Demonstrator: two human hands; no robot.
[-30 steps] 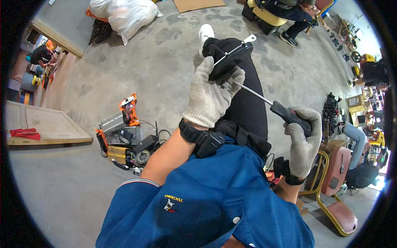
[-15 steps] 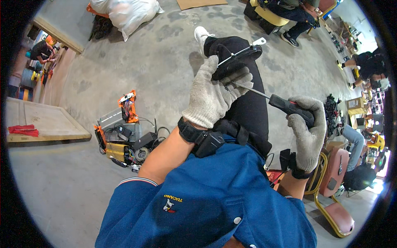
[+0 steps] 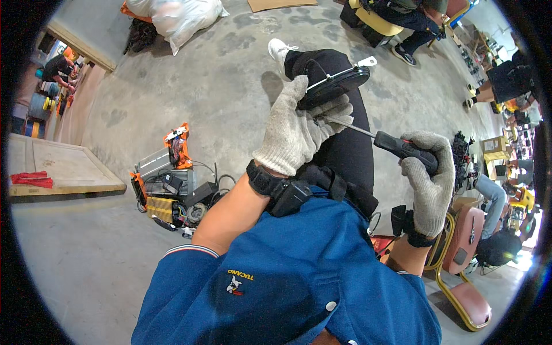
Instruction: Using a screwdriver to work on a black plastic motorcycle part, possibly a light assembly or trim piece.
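Observation:
My gloved left hand [image 3: 296, 126] is closed on a black oval part [image 3: 333, 88] with a thin metal rod and a white end tab [image 3: 368, 61], held over my trouser leg [image 3: 348, 158]. My gloved right hand [image 3: 431, 175] grips the black handle of a screwdriver [image 3: 402, 148]. Its long metal shaft runs up-left into the fingers of my left hand, just below the black part; the tip is hidden there.
Electronics and cables [image 3: 172, 195] lie on the floor at left, near a wooden panel [image 3: 66, 161] and red gloves [image 3: 31, 179]. White sacks [image 3: 190, 20] lie at top left. A pink folding chair [image 3: 466, 241] stands at right. Other people [image 3: 402, 46] are around.
The black part has shifted up and right in my left hand and lies more level. My right hand, still on the screwdriver, has moved slightly right and up.

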